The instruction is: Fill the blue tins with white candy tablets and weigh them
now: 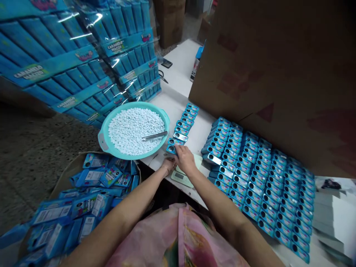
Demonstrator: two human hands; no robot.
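My right hand (185, 157) is closed on a small blue candy box (171, 149) at the near end of a short row. Close beside it, my left hand (168, 164) is curled just below that box; its fingertips are partly hidden, and what they hold does not show. The row of blue candy boxes (182, 125) runs away from me along the white table. Under and right of my hands sits a pale green kitchen scale (182, 178). A turquoise basin (101, 141) full of small white candies (133, 129) stands to the left, with a metal scoop (155, 136) lying on them.
Several dense rows of blue boxes (250, 178) cover the table's right side. A large cardboard carton (272, 74) rises behind them. Wrapped blue display packs (78, 59) are stacked at the left. Below them, a carton holds loose blue packets (89, 204). Scissors (163, 76) and a phone (167, 63) lie farther back.
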